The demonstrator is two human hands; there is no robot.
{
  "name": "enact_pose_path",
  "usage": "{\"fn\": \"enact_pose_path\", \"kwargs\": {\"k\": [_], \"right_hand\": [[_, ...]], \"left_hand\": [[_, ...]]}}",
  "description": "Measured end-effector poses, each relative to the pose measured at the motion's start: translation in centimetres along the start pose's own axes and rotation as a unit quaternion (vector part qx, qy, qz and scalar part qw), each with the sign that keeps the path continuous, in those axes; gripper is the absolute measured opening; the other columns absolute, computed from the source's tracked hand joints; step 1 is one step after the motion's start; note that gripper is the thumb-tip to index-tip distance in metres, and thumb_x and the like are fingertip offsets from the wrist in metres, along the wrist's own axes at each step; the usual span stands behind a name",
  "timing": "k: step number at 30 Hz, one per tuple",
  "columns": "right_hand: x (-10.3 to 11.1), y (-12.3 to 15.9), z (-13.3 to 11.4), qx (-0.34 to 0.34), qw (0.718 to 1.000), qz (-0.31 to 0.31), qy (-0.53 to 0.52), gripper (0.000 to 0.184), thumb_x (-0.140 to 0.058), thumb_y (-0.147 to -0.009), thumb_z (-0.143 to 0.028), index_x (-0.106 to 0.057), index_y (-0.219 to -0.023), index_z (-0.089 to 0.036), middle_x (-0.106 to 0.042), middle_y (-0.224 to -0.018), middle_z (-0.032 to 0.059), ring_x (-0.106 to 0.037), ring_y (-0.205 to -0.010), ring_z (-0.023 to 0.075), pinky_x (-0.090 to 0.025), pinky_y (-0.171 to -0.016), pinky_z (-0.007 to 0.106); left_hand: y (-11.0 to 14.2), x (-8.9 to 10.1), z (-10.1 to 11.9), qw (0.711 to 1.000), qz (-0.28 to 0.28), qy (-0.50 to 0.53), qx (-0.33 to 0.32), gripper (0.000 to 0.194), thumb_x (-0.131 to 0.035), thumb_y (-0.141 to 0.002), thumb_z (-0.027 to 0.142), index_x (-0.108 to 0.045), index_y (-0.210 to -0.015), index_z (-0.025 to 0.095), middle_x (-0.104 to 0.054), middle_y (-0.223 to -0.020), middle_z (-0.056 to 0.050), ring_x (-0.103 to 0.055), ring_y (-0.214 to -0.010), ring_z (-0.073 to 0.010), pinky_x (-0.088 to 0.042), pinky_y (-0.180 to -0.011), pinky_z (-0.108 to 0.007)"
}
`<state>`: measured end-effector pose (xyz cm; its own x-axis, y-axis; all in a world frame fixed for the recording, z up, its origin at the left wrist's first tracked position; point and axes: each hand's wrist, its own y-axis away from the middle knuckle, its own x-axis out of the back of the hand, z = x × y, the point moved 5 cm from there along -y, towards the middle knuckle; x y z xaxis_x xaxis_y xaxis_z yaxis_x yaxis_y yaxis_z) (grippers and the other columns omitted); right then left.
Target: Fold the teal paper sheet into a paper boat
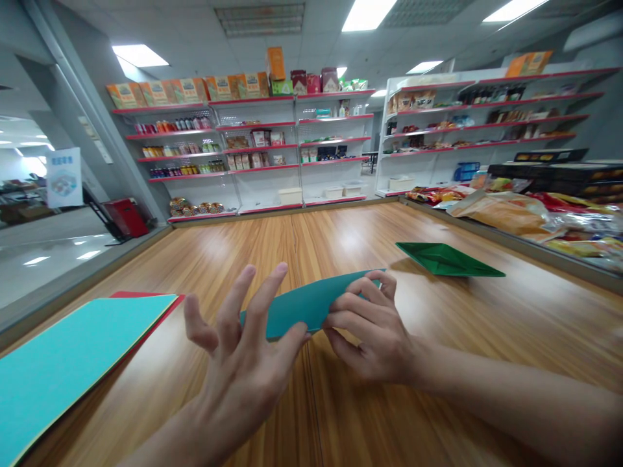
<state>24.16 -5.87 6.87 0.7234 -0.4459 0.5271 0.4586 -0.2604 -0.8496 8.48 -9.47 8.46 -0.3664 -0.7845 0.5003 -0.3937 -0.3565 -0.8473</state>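
Note:
A folded strip of blue-green paper [296, 306] is held up at a tilt above the wooden table. My right hand [370, 327] pinches its right part, with the fingers curled over it. My left hand [248, 344] is at the strip's left end with its fingers spread and raised; the thumb touches the lower edge. Left-hand fingers cover part of that end. Farther right on the tabletop lies a folded green paper piece [448, 258], shaped like a flat boat with pointed ends. A stack of coloured sheets with turquoise paper [82, 350] on top rests at the left.
The wood-grain table [233, 243] has a raised border. Along its right side lie packaged snacks [511, 214] and black boxes [559, 172]. Stocked shelves [263, 130] stand beyond the far edge. A red object [126, 217] is on the floor at left.

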Motion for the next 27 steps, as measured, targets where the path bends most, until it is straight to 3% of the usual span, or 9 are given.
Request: {"fn": "enact_pose_path", "kwargs": {"k": [4, 9, 13, 18, 27], "right_hand": [[0.1, 0.1, -0.5, 0.007, 1.0, -0.002, -0.001, 0.006, -0.065, -0.077, -0.017, -0.062, -0.079, -0.021, -0.065, -0.077, -0.0031, -0.049, -0.081, 0.0195, -0.024, -0.086, 0.047], [0.3, 0.3, 1.0, 0.004, 0.999, 0.025, 0.044, 0.009, -0.067, -0.074, -0.016, -0.062, -0.079, -0.021, -0.066, -0.079, -0.0022, -0.047, -0.086, 0.0225, -0.026, -0.084, 0.047], [0.4, 0.2, 2.2, -0.018, 0.996, 0.047, 0.08, 0.009, -0.069, -0.071, -0.015, -0.063, -0.075, -0.021, -0.066, -0.084, 0.0003, -0.047, -0.09, 0.0251, -0.028, -0.088, 0.05], [0.0, 0.2, 0.7, -0.008, 0.996, 0.04, 0.077, 0.007, -0.07, -0.074, -0.021, -0.066, -0.078, -0.024, -0.061, -0.109, 0.0021, -0.047, -0.103, 0.0273, -0.025, -0.098, 0.056], [0.2, 0.1, -0.5, 0.004, 0.995, 0.048, 0.086, 0.004, -0.068, -0.075, -0.023, -0.064, -0.076, -0.024, -0.05, -0.123, 0.0045, -0.043, -0.117, 0.0301, -0.017, -0.105, 0.063]], "left_hand": [[0.8, -0.1, 0.4, 1.0, 0.013, 0.008, -0.019, 0.021, -0.055, -0.087, 0.011, -0.067, -0.077, 0.025, -0.041, -0.144, -0.007, -0.024, -0.135, -0.0346, 0.004, -0.099, -0.071], [1.0, 0.1, -1.0, 0.998, 0.056, 0.029, -0.006, 0.021, -0.061, -0.079, 0.006, -0.067, -0.072, 0.025, -0.044, -0.142, -0.001, -0.034, -0.13, -0.0351, -0.002, -0.101, -0.069], [0.8, -0.1, -2.1, 0.997, 0.058, 0.044, 0.017, 0.017, -0.068, -0.076, 0.009, -0.066, -0.068, 0.024, -0.045, -0.141, -0.001, -0.037, -0.127, -0.0381, -0.005, -0.101, -0.07], [0.8, -0.6, -1.4, 0.997, 0.063, 0.048, 0.009, 0.018, -0.066, -0.076, 0.007, -0.067, -0.067, 0.023, -0.05, -0.135, -0.005, -0.04, -0.124, -0.0378, -0.006, -0.1, -0.07], [1.0, -0.3, -0.8, 0.995, 0.075, 0.061, 0.009, 0.019, -0.066, -0.079, 0.009, -0.067, -0.071, 0.026, -0.048, -0.136, -0.001, -0.04, -0.125, -0.033, -0.007, -0.103, -0.066]]}}
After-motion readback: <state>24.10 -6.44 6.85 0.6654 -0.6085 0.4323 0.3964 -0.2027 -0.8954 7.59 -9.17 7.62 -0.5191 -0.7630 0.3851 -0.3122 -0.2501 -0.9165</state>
